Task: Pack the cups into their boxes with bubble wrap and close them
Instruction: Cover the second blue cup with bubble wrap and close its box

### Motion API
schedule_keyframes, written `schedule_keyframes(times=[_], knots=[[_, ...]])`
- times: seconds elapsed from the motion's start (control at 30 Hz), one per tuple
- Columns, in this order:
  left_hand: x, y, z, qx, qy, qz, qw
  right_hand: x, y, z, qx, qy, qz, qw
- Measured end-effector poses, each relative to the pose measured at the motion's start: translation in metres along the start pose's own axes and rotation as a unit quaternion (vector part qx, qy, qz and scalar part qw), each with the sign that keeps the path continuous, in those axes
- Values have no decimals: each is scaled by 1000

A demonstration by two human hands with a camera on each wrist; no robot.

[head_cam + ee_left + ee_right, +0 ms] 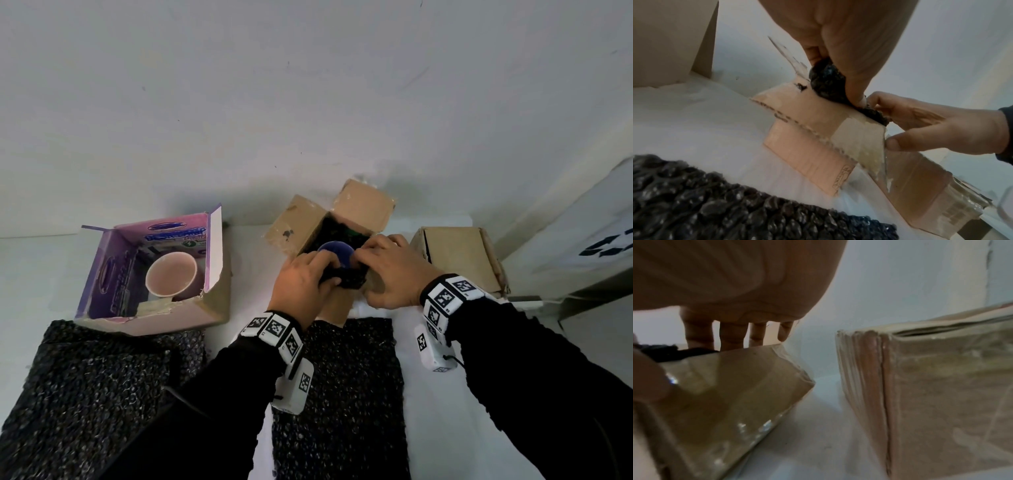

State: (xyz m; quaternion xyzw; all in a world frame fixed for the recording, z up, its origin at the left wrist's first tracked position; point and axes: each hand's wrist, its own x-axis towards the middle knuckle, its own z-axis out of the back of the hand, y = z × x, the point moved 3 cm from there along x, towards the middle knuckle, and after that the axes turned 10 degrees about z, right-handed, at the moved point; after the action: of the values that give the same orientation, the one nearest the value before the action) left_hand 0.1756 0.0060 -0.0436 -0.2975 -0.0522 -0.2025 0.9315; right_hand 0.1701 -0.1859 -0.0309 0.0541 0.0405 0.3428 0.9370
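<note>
An open brown box (303,219) stands mid-table with its flaps spread. Inside sits a blue cup (335,253) with black bubble wrap (346,280) bunched around it. My left hand (308,274) pinches a wad of that bubble wrap (826,81) at the box's near rim. My right hand (380,263) grips the box's right wall (735,386), fingers (731,334) reaching over the rim onto the wrap and the thumb outside. A pink cup (171,274) stands unwrapped in an open purple box (113,274) at the left.
A closed, taped brown box (459,257) stands just right of my right hand. Two black bubble wrap sheets lie in front, one at the left (92,383) and one in the middle (356,394). A white wall rises right behind the boxes.
</note>
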Motion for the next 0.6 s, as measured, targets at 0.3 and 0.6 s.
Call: schedule_keyframes(times=[0.3, 0.6], knots=[[0, 3, -2, 104, 62, -22, 992, 1, 6, -12, -16, 26, -18, 999], [20, 13, 4, 93, 77, -55, 991, 0, 17, -15, 33, -47, -39, 998]])
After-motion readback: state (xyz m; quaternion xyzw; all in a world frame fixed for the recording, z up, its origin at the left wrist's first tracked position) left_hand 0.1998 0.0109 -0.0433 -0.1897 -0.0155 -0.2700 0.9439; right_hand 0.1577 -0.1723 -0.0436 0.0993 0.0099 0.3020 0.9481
